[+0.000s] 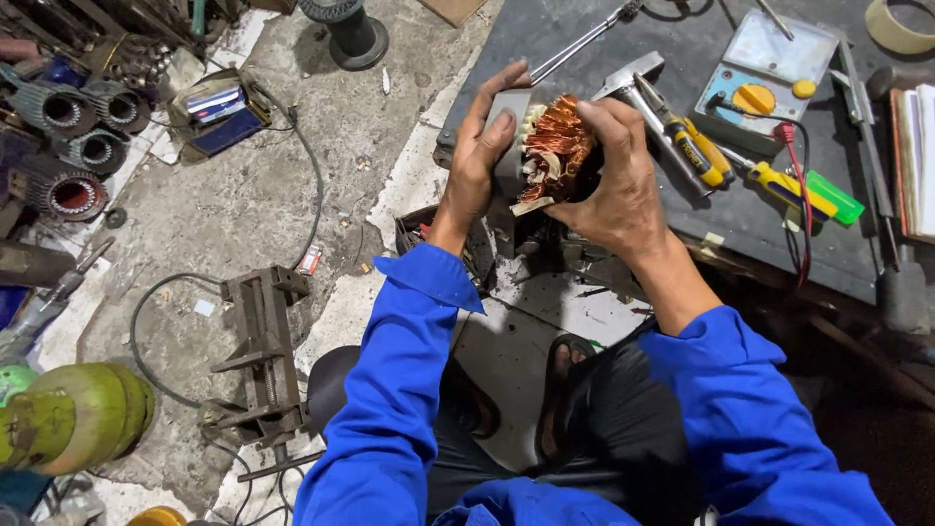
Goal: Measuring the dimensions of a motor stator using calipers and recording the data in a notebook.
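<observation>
Just above the middle of the frame, both hands hold up a small motor stator with a grey laminated steel body and bright copper windings (553,148). The left hand (479,156) cups the grey side, thumb and fingers wrapped round it, so its grip is pressed onto the stator body. The right hand (618,175) closes over the right side, fingers curled across the copper coils and strips of pale insulating paper; its grip is likewise clamped on the stator, though the fingertips are hidden behind the windings.

To handle the piece well here, I judge the load should sit on the steel body, in the left hand, and the right hand should touch the coils only lightly: the thin copper strands and paper slips look easy to bend or scrape. Turning the piece slowly between the palms would let each slot be looked at without tugging any wire.

To the right, on the dark table (584,78), lie yellow-handled pliers (693,136), a yellow-handled screwdriver (779,183), a grey analogue multimeter with a yellow dial (765,73) and a steel ratchet wrench (584,39). At the far left of the frame stand several other ribbed motor housings (68,146), and lower left sits a rusty metal vise (261,351) on the concrete floor (253,195), beside a green gas cylinder (73,414).
</observation>
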